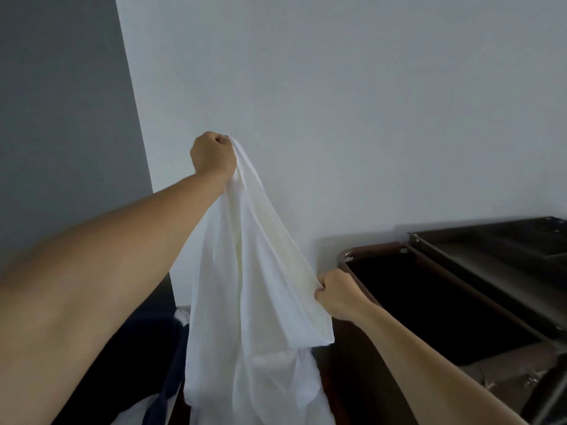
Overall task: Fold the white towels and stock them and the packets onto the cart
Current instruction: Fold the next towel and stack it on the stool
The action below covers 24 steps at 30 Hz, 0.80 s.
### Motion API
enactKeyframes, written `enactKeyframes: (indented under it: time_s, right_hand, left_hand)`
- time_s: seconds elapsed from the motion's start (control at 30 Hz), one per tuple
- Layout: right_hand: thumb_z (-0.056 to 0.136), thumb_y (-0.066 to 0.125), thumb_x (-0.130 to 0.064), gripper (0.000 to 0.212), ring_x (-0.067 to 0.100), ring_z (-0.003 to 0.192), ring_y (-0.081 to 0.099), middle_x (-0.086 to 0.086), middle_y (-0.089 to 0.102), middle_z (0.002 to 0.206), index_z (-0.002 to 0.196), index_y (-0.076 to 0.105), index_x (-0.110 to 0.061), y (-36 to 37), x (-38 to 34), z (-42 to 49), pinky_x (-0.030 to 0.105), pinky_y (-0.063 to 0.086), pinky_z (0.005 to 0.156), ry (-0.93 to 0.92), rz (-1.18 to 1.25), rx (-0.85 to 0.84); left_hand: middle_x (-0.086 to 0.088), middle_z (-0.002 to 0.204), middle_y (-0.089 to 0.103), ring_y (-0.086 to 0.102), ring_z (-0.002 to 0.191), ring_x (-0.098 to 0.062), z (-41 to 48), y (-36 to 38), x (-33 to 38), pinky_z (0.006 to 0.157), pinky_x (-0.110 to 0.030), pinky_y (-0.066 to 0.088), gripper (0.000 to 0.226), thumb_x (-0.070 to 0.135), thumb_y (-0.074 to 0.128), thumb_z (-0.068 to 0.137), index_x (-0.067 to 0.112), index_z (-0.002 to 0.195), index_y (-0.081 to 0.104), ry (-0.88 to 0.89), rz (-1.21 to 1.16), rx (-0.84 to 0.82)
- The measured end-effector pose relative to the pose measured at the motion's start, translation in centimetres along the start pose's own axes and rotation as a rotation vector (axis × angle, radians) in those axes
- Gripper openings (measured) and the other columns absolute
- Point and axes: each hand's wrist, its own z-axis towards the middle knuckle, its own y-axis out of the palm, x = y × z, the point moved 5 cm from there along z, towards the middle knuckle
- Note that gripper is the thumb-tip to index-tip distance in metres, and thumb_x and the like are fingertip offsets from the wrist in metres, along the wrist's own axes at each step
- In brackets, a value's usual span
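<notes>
Towel [254, 286] — gripped, left hand [213, 156] above, right hand [336, 294] below

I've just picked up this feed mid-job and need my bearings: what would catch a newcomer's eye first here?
The white towel dominates mid-frame, hanging unfolded before the pale wall. The left hand grips its top high up, the right hand pinches an edge lower right. Beyond that hand, at the right edge, stands the dark cart with its open bin.

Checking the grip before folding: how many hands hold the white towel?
2: left hand grips the white towel at its raised top; right hand grips an edge lower down.
</notes>
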Motion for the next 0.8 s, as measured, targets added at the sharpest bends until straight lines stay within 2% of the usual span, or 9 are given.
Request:
enactKeyframes:
  time_s: [0.1, 0.13, 0.2, 0.27, 0.33, 0.47, 0.63, 0.73, 0.8]
  right_hand:
    - [0.094, 0.049, -0.008, 0.031, 0.012, 0.064, 0.054, -0.005, 0.053, 0.069, 0.066, 0.049, -0.021, 0.4, 2.2, 0.2, 0.015, 0.030, 0.047, 0.066, 0.022, -0.015]
    - [0.094, 0.051, -0.009, 0.024, 0.012, 0.067, 0.056, -0.004, 0.056, 0.073, 0.073, 0.054, -0.019, 0.3, 2.5, 0.2, 0.015, 0.031, 0.048, 0.082, 0.022, -0.011]
    - [0.094, 0.057, -0.015, 0.011, 0.012, 0.079, 0.060, -0.005, 0.062, 0.090, 0.101, 0.060, -0.022, -0.1, 2.2, 0.3, 0.014, 0.035, 0.055, 0.065, 0.061, 0.011]
    - [0.093, 0.065, -0.025, 0.038, 0.013, 0.102, 0.061, -0.005, 0.063, 0.115, 0.130, 0.054, -0.026, -0.7, 0.6, 0.5, 0.016, 0.042, 0.073, -0.019, 0.196, 0.067]
    - [0.093, 0.066, -0.031, 0.048, 0.010, 0.114, 0.058, -0.008, 0.061, 0.126, 0.137, 0.049, -0.022, -2.0, -1.9, 0.7, 0.021, 0.043, 0.089, -0.141, 0.337, 0.197]
    - [0.098, 0.058, -0.026, 0.026, 0.007, 0.111, 0.057, -0.015, 0.058, 0.124, 0.124, 0.052, -0.026, -3.7, -4.9, 1.5, 0.028, 0.047, 0.091, -0.292, 0.304, 0.383]
    - [0.098, 0.057, -0.033, 0.025, 0.014, 0.107, 0.056, -0.007, 0.061, 0.118, 0.120, 0.059, -0.021, -2.6, -4.5, 1.9, 0.031, 0.045, 0.087, -0.333, 0.170, 0.289]
    - [0.096, 0.058, -0.039, 0.037, 0.026, 0.086, 0.060, 0.008, 0.064, 0.094, 0.095, 0.063, -0.003, -1.1, -3.6, 1.9, 0.040, 0.048, 0.073, -0.252, 0.126, 0.193]
    - [0.096, 0.058, -0.042, 0.045, 0.026, 0.066, 0.055, 0.011, 0.058, 0.074, 0.077, 0.058, -0.002, -0.2, -2.0, 1.9, 0.038, 0.042, 0.060, -0.204, 0.119, 0.150]
  left_hand:
    - [0.000, 0.068, 0.051, 0.053, 0.077, -0.023, 0.1, 0.3, -0.1, 0.074, -0.036, 0.049, 0.035, 0.020, 0.043, 0.100, 0.014, 0.066, 0.048, -0.011, -0.010, 0.004]
    - [0.000, 0.069, 0.052, 0.054, 0.078, -0.023, -0.1, 0.6, -0.2, 0.075, -0.036, 0.050, 0.034, 0.020, 0.043, 0.100, 0.012, 0.068, 0.050, -0.016, -0.013, -0.002]
    - [-0.004, 0.074, 0.055, 0.055, 0.078, -0.023, -1.1, 1.2, -0.2, 0.077, -0.038, 0.051, 0.029, 0.020, 0.043, 0.100, 0.008, 0.076, 0.055, -0.004, -0.021, -0.021]
    - [-0.008, 0.077, 0.057, 0.053, 0.077, -0.023, -2.6, 2.3, 0.4, 0.074, -0.037, 0.048, 0.029, 0.018, 0.043, 0.099, 0.004, 0.079, 0.058, 0.057, 0.003, -0.058]
    - [-0.009, 0.079, 0.058, 0.053, 0.077, -0.022, -4.1, 3.5, 1.2, 0.073, -0.036, 0.046, 0.030, 0.016, 0.043, 0.099, 0.000, 0.079, 0.058, 0.125, 0.018, -0.105]
    - [-0.010, 0.082, 0.060, 0.052, 0.076, -0.021, -5.1, 4.0, 1.9, 0.075, -0.040, 0.048, 0.032, 0.015, 0.042, 0.099, -0.007, 0.086, 0.061, 0.155, -0.019, -0.136]
    - [-0.007, 0.077, 0.055, 0.048, 0.072, -0.018, -4.5, 3.3, 2.2, 0.068, -0.033, 0.042, 0.027, 0.014, 0.042, 0.099, 0.002, 0.085, 0.062, 0.170, -0.050, -0.139]
    - [-0.007, 0.071, 0.049, 0.042, 0.066, -0.017, -3.6, 3.1, 2.0, 0.063, -0.033, 0.037, 0.025, 0.013, 0.041, 0.097, 0.009, 0.075, 0.053, 0.168, -0.018, -0.114]
    - [-0.003, 0.063, 0.041, 0.038, 0.060, -0.015, -2.6, 2.6, 1.5, 0.061, -0.032, 0.034, 0.028, 0.013, 0.041, 0.097, 0.009, 0.069, 0.044, 0.140, 0.014, -0.084]
